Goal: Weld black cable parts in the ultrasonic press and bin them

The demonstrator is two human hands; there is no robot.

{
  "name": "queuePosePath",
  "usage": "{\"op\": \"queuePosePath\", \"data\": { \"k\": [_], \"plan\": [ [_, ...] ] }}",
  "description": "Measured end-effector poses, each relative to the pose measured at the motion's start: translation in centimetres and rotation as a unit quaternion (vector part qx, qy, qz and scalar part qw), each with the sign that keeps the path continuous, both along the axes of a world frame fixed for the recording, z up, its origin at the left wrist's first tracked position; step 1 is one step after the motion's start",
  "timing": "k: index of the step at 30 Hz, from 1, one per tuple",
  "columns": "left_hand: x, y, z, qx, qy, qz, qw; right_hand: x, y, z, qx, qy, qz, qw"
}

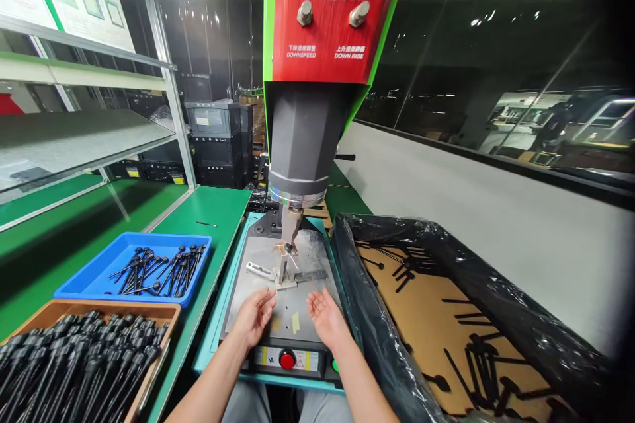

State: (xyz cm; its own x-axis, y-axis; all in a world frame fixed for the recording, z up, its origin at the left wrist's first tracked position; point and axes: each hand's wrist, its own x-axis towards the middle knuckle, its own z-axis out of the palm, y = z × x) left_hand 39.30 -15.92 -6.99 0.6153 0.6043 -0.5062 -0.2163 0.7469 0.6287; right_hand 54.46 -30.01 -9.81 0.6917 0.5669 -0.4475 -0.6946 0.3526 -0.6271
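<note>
The left hand and right hand hover over the plate, well apart, their fingers released and slightly curled. At twelve o'clock from them stands the fixture, a black part at its top, just below the press; whether they touch I cannot tell. A red button sits at six. Toward nine, a blue tray of black rods rests on the green table; a fuller orange tray lies at eight. The lined bin at three holds more rods.
</note>
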Motion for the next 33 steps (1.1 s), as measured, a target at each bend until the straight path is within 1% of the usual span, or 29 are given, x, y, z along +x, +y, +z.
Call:
{"op": "queuePosePath", "data": {
  "k": [2,3,4,5,6,7,8,9,10,11,12,14,16,19,24,27,29,33],
  "plan": [
    [-2.4,-0.2,-1.3,0.108,0.053,0.035,0.992,-0.5,-2.3,-1.2,-0.024,-0.040,-0.023,0.999],
    [-3.8,-0.2,-2.1,0.180,0.083,0.059,0.978,-0.7,-3.7,-2.0,-0.042,-0.072,-0.040,0.996],
    [-5.2,-0.2,-3.0,0.254,0.117,0.083,0.956,-0.8,-5.1,-2.9,-0.103,-0.159,-0.061,0.980],
    [-6.6,-0.1,-4.0,0.324,0.159,0.102,0.927,-0.8,-6.6,-3.9,-0.184,-0.241,-0.072,0.950],
    [-7.9,0.0,-5.0,0.386,0.207,0.110,0.892,-0.9,-8.0,-5.0,-0.260,-0.308,-0.088,0.911],
    [-9.2,0.0,-5.9,0.437,0.255,0.109,0.856,-0.9,-9.3,-6.0,-0.320,-0.373,-0.100,0.865],
    [-10.2,0.1,-6.8,0.476,0.300,0.100,0.821,-1.0,-10.4,-7.0,-0.368,-0.429,-0.108,0.818],
    [-11.1,0.2,-7.7,0.503,0.337,0.087,0.791,-1.1,-11.3,-7.8,-0.396,-0.474,-0.114,0.778],
    [-11.7,0.2,-8.5,0.517,0.362,0.070,0.772,-1.2,-12.0,-8.6,-0.414,-0.510,-0.115,0.745],
    [-12.2,0.3,-9.1,0.523,0.373,0.052,0.764,-1.4,-12.5,-9.3,-0.424,-0.535,-0.109,0.722],
    [-12.5,0.4,-9.7,0.522,0.374,0.034,0.766,-1.6,-12.9,-10.0,-0.429,-0.550,-0.098,0.710],
    [-12.9,0.7,-10.4,0.512,0.356,0.004,0.782,-1.9,-13.2,-11.0,-0.435,-0.557,-0.065,0.705],
    [-13.0,1.1,-10.6,0.511,0.327,-0.018,0.795,-2.1,-13.3,-11.8,-0.439,-0.550,-0.037,0.710],
    [-13.2,1.7,-10.5,0.524,0.299,-0.035,0.797,-2.1,-13.4,-12.6,-0.440,-0.547,-0.017,0.712],
    [-13.1,1.7,-10.5,0.528,0.321,-0.033,0.785,-2.1,-13.5,-12.8,-0.441,-0.568,-0.014,0.695],
    [-13.1,1.6,-10.6,0.517,0.315,-0.031,0.795,-2.4,-13.6,-12.7,-0.451,-0.564,-0.015,0.692],
    [-13.2,1.6,-10.6,0.512,0.305,-0.034,0.803,-2.5,-13.6,-12.6,-0.457,-0.560,-0.003,0.692],
    [-13.2,1.6,-10.5,0.521,0.295,-0.043,0.800,-2.7,-13.9,-12.6,-0.465,-0.558,0.020,0.687]
  ]
}}
